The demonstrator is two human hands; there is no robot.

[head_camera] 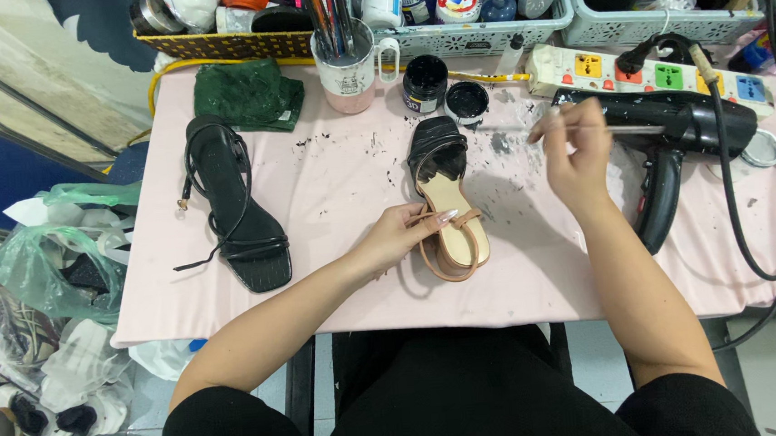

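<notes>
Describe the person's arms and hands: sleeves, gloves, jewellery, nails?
Both arms are bare from the elbow down; no sleeves show on the forearms. The left hand has no glove and long, pale-tipped nails. The right hand is also ungloved. No rings, watch or bracelets are visible. Dark clothing covers the lap below.

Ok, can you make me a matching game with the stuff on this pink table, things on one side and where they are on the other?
Things:
1. black sandal
2. tan and black sandal
3. black hair dryer
4. green cloth

Places:
A. under the left hand, middle of the table
B. far side, beside the mug of brushes
C. right, beside the right hand
D. alone on the left

Pairs: 1-D, 2-A, 3-C, 4-B
</notes>
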